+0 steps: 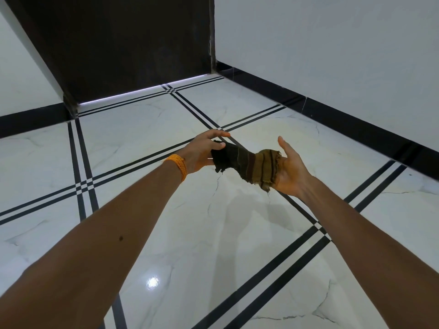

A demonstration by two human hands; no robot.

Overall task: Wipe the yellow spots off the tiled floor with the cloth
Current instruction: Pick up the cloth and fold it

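1. Left hand (202, 153) grips the cloth's (247, 163) dark end; right hand (288, 169) lies spread, palm up, under the tan end.
2. Cloth is held above the floor (190, 233), long axis running left to right between hands.
3. Judged step: readying the cloth; next, lower it onto the faint yellowish tint (268, 129) beyond.

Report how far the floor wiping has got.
Done: nothing looks wiped yet. In hand: the cloth is held above the floor, its dark end gripped by the left hand, its ochre end lying on the open right hand; it touches no tile. Left: a faint yellowish patch shows on the tile beyond the hands, so the wiping remains.
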